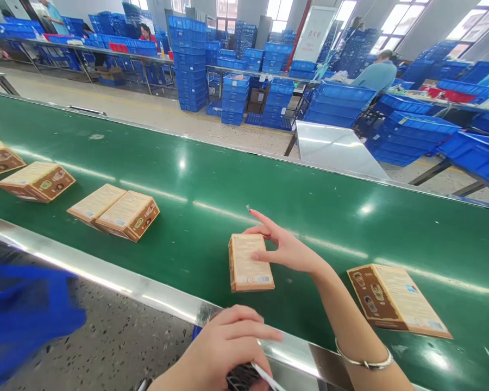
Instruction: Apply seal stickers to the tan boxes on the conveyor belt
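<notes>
A small cream-and-brown carton (250, 263) lies on the green conveyor belt (195, 174). My right hand (283, 247) grips it from the right, thumb across its printed top and fingers at its far edge. The index finger sticks out past the box, with a tiny pale bit at its tip. Nearer to me, at the belt's metal edge, my left hand (228, 347) is curled round a dark patterned item with a white edge (244, 377); most of that item is hidden under the fingers. Another carton (399, 298) rests on the belt, right of my right forearm.
Further left on the belt sit two cartons side by side (126, 212), another carton (38, 182) and one cut off by the frame (0, 158). A blurred blue crate (24, 315) stands at lower left. Beyond the belt are a metal table (330, 144), stacked blue crates (187, 65) and several people.
</notes>
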The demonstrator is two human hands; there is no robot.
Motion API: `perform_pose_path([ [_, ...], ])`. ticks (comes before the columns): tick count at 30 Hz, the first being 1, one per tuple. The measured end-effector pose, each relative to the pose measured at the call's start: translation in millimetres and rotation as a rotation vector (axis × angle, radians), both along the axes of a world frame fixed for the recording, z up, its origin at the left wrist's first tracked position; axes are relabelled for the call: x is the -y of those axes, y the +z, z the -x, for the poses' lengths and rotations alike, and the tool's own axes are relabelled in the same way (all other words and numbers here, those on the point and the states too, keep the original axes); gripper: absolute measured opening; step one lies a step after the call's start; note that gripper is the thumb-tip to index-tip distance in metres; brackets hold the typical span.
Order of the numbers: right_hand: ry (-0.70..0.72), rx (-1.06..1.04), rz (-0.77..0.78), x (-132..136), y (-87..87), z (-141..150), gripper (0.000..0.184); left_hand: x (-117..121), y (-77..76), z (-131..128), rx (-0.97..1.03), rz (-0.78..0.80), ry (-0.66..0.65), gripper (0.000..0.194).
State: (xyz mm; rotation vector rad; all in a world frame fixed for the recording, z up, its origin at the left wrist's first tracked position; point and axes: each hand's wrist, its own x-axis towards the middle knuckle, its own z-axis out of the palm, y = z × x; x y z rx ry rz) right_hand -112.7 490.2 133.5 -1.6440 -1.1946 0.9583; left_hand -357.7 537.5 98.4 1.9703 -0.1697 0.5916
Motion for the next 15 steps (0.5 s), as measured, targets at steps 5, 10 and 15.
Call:
perform_pose_path([
  [5,-0.205,0.026,-0.062,27,11.1,15,0.061,-7,10.3,-1,-0.142,-0.316,0.108,0.02],
  [10,-0.528,-0.132,0.025,56,22.1,36,0.047,-1,22.8,-10,-0.296,-0.309,0.027,0.02],
  [15,-0.482,-0.135,0.164,62,33.6,39,0.053,3,33.6,-19,-0.374,-0.219,-0.047,0.019],
])
